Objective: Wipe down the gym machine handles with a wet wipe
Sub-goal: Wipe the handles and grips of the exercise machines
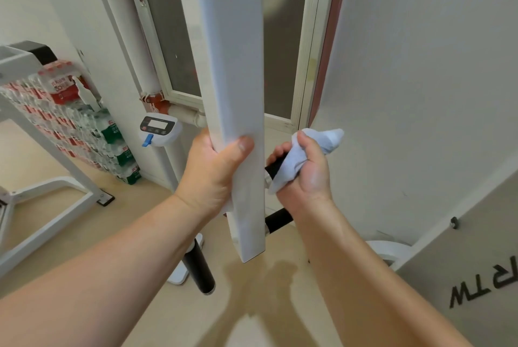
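Observation:
A white square machine arm (235,72) hangs down the middle of the view. My left hand (214,170) grips it from the left, thumb across its front face. My right hand (305,167) is closed around a crumpled white wet wipe (322,142) and around the upper black handle (274,167) that sticks out to the right of the arm. A second black handle (277,220) juts out below my right wrist. A third black handle (201,268) points down and left, low behind the arm.
Stacked packs of bottled water (81,125) line the left wall. A white machine frame (42,195) stands at the left. A standing scale with a display (159,129) is behind the arm. A grey panel with letters (476,276) fills the lower right.

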